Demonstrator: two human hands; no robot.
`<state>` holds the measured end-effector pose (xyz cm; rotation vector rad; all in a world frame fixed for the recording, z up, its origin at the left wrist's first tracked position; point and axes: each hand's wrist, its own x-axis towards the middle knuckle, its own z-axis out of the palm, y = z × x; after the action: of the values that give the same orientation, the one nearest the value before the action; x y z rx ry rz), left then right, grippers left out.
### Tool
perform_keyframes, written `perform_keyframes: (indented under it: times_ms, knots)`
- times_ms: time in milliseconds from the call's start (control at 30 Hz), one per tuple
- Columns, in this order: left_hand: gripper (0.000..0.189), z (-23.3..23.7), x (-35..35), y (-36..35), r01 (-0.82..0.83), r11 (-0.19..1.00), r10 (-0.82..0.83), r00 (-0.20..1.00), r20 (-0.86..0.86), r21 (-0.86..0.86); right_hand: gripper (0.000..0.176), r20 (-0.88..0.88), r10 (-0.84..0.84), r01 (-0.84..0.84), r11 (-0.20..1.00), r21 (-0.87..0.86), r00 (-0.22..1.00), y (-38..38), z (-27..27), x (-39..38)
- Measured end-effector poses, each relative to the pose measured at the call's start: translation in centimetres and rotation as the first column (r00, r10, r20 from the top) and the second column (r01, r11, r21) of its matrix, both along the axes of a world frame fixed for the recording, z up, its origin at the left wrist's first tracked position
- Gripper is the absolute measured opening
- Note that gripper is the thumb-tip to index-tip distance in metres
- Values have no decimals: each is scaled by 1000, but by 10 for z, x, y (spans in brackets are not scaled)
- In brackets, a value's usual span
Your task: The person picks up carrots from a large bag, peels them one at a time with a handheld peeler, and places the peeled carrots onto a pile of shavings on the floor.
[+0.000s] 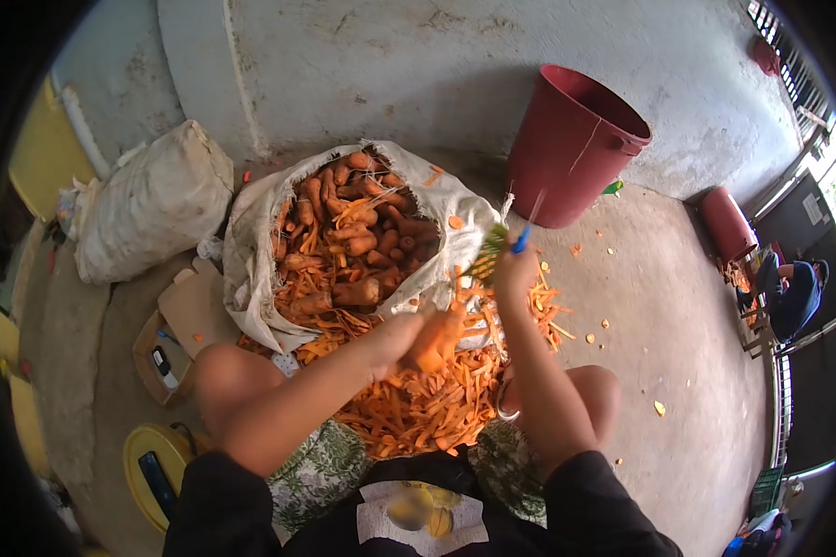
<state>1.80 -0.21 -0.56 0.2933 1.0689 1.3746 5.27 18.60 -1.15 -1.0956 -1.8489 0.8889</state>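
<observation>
Near the middle, my left hand (401,340) is closed round a peeled orange carrot (439,336), slightly blurred by motion. To its right my right hand (515,273) grips a knife (522,238) with a blue handle, its thin blade pointing up. A green and yellow leafy-looking piece (486,258) is beside the right hand; whether the hand holds it too is unclear. Beyond my hands an open white sack (251,243) is full of carrots (362,243). Below them lies a heap of orange peelings (416,408).
A red bin (571,148) stands behind the sack, by the wall. At left are a stuffed white sack (158,209), a cardboard box (190,311) and a yellow container (137,464) with a phone on top. A person (788,288) is at far right.
</observation>
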Motion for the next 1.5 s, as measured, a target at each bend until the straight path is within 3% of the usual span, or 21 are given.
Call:
perform_keyframes:
  times_ms: [67, 133, 167, 267, 400, 467, 533, 600, 667, 733, 767, 800, 867, 900, 967, 1000, 1133, 1200, 1367, 1467, 1500]
  knots:
    - [39, 15, 12, -4, -11, 998, 2, 991, 132, 65, 28, -22, -140, 140, 990, -18, 990, 57, -37, -2]
    - [39, 11, 4, -4, -68, 997, 59, 982, 180, 46, 28, -225, -46, 15, 990, -139, 973, 66, -39, -3]
    - [39, 9, 0, -3, -127, 991, 117, 965, 235, 28, 28, -226, -45, 13, 990, -138, 973, 66, -44, -4]
    - [39, 7, -11, -5, -178, 983, 181, 952, 248, -36, 27, -404, 71, -230, 904, -360, 912, 5, 1, 1]
    - [38, -7, -13, 4, -187, 982, 188, 952, 239, -27, 26, -368, 308, -434, 835, -337, 878, -63, 38, 12]
    - [38, -8, -12, 3, -196, 980, 199, 939, 279, -40, 26, -225, 400, -418, 908, -35, 889, -77, 29, 12]
    - [38, 9, -5, -2, -175, 983, 183, 959, 215, -56, 25, -221, 411, -414, 910, 32, 885, -79, 26, 12]
    - [38, -7, -9, 0, -146, 989, 144, 967, 209, -5, 26, -71, 358, -353, 933, 71, 931, -77, 28, 13]
    - [39, -21, -10, 0, -109, 993, 98, 975, 198, 43, 27, -81, 317, -314, 948, 43, 945, -67, 20, 10]
    - [39, -21, -4, 1, -114, 986, 116, 993, 9, -123, 28, -54, 145, -144, 989, 19, 988, -22, -14, -1]
    - [40, -5, 0, -6, 18, 998, -13, 997, 77, -55, 26, -4, 60, -59, 996, 64, 998, -6, -7, 2]
    - [40, 8, 6, -8, 25, 998, -20, 997, 72, -57, 26, -52, 28, -29, 999, -20, 998, 11, -9, 5]
    - [41, 24, 14, -10, -107, 994, 106, 980, 168, -3, 26, -238, -17, -64, 942, -329, 971, 44, -28, 4]
    - [41, 12, 8, -9, -141, 989, 132, 974, 183, 34, 26, -242, -18, -65, 942, -329, 970, 36, -22, 4]
    - [40, 7, -5, -11, -130, 991, 122, 971, 207, 23, 26, -452, 77, -256, 902, -349, 888, 4, 5, 8]
    - [40, 6, -10, -10, -120, 993, 113, 965, 236, 14, 24, -420, 73, -242, 900, -363, 904, -9, 11, 6]
    - [35, -15, -11, 1, -243, 970, 228, 922, 313, 12, 25, -394, 323, -446, 851, -275, 860, -68, 39, 17]
    - [33, -14, -10, 2, -245, 969, 233, 922, 311, 1, 24, -212, 411, -422, 906, -8, 887, -83, 34, 19]
    - [32, -4, -10, 1, -158, 987, 159, 975, 155, -22, 24, -60, 346, -342, 937, 76, 936, -79, 29, 15]
    - [33, -7, -2, 6, -215, 971, 226, 969, 104, -108, 25, -206, 177, -193, 979, -60, 962, -39, 14, 1]
    - [34, -8, -5, -2, -47, 996, 55, 991, 123, -73, 25, -197, 111, -121, 992, -38, 974, -1, -11, -4]
